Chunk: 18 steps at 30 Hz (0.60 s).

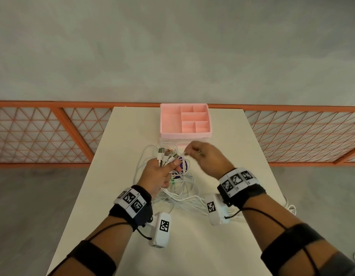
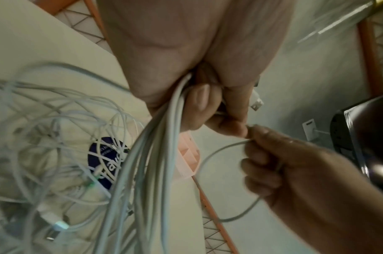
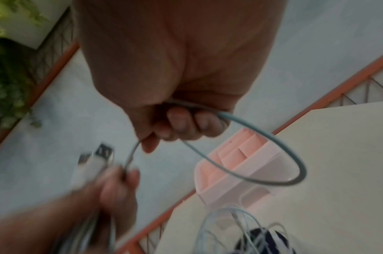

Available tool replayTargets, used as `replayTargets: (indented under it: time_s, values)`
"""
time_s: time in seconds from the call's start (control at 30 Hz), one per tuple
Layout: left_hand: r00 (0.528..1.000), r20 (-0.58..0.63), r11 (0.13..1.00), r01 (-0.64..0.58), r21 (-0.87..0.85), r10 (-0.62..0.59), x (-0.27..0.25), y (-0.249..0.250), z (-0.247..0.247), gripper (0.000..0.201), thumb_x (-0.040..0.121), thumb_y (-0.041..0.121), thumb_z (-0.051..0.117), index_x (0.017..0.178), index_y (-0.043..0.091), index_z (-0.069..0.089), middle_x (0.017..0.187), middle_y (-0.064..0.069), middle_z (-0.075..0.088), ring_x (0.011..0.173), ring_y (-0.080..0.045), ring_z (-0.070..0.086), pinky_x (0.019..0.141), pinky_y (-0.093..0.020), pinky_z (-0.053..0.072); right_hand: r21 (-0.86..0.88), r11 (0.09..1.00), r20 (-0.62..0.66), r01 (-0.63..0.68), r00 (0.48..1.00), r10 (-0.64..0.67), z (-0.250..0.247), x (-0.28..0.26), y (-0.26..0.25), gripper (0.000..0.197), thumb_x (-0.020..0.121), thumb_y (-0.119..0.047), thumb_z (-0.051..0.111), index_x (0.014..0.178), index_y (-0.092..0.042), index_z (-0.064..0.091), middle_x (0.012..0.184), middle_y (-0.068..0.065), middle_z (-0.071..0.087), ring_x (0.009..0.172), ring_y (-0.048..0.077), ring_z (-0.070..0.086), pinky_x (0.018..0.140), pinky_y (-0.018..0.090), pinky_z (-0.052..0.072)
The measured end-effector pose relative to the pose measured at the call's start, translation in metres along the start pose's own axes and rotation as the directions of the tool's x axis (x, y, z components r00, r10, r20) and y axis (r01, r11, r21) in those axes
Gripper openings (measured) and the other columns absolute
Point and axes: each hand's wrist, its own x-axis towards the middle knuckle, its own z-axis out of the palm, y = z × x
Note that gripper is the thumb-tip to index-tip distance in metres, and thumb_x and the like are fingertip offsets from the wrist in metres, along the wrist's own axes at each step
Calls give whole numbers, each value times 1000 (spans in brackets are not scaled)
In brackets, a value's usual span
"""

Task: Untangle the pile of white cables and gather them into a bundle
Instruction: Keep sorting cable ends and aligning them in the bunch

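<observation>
left hand [image 1: 160, 173] clutching cables [image 2: 156, 154], right hand [image 1: 209, 156] pinching 1

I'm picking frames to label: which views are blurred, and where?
Head view: sharp, edges bowed by the wide lens. Left wrist view: dim, cable pile soft. Right wrist view: worst, with the left hand and its plugs smeared and the right hand dark.

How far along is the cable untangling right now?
Partly done. The left hand grips a bunch of cable ends with their connectors gathered. In hand: the right hand pinches one cable, bringing its end to that bunch. Left: a tangled pile of white cables lies on the table.
</observation>
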Motion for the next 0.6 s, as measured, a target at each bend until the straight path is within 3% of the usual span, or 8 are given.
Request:
replayTargets:
  time_s: [0.07, 0.17, 0.27, 0.4, 0.43, 0.5, 0.53, 0.6]
  values:
    - [999, -26, 999, 30, -19, -31, 1, -6, -7, 6, 92, 18, 69, 88, 13, 66, 70, -3, 63, 43, -9, 27, 42, -18, 21, 140, 989, -245, -50, 966, 83, -23, 10, -1, 21, 100, -17, 52, 86, -24, 65, 68, -19, 61, 56, -7, 52, 58, 17, 38]
    - [996, -51, 994, 73, -76, -77, 2, -15, -18, 14, 92, 17, 68, 81, 12, 61, 69, -4, 59, 41, -8, 27, 40, -17, 22, 403, 915, -560, -13, 787, 258, -71, 22, 3, 29, 95, -11, 50, 76, -25, 66, 53, -18, 55, 48, 5, 43, 49, 21, 31]
    - [992, -71, 991, 98, -89, -105, 2, -20, -23, 18, 93, 17, 67, 78, 10, 59, 68, -3, 59, 39, -7, 28, 39, -17, 23, 476, 877, -713, 68, 614, 339, -111, 22, 2, 27, 94, -12, 48, 79, -24, 67, 60, -7, 55, 47, 12, 44, 44, 22, 32]
    - [984, -119, 990, 128, -66, -135, 2, -29, -30, 18, 92, 18, 69, 78, 11, 60, 69, -1, 61, 41, -8, 28, 40, -17, 24, 539, 831, -815, 136, 331, 475, -154, 14, 12, 25, 91, -22, 42, 88, -20, 67, 69, -3, 59, 56, 15, 50, 53, 28, 39]
    - [982, -126, 989, 133, -67, -140, 2, -31, -30, 17, 92, 18, 68, 79, 11, 60, 70, -1, 62, 41, -8, 28, 40, -17, 24, 546, 826, -822, 141, 282, 495, -161, 13, 17, 26, 89, -26, 40, 89, -21, 66, 74, -3, 61, 60, 16, 52, 57, 29, 40]
    - [981, -135, 988, 133, -74, -142, 3, -33, -30, 16, 93, 17, 68, 80, 11, 61, 70, -2, 63, 41, -8, 29, 40, -17, 25, 518, 845, -840, 132, 263, 475, -165, 10, 25, 27, 88, -28, 41, 90, -21, 67, 80, -1, 64, 64, 18, 54, 61, 30, 42]
    - [981, -134, 989, 130, -73, -138, 3, -32, -28, 16, 93, 17, 68, 80, 11, 61, 69, -1, 63, 41, -8, 29, 40, -17, 25, 481, 869, -852, 115, 297, 432, -160, 8, 27, 25, 90, -26, 43, 92, -21, 68, 79, 0, 66, 63, 18, 55, 60, 31, 42]
    - [984, -127, 991, 119, -61, -126, 4, -30, -23, 17, 93, 18, 68, 79, 11, 61, 67, -1, 62, 40, -8, 29, 40, -17, 24, 372, 928, -836, 23, 442, 324, -138, 6, 29, 22, 93, -21, 47, 95, -24, 69, 71, -1, 68, 57, 16, 55, 59, 33, 44]
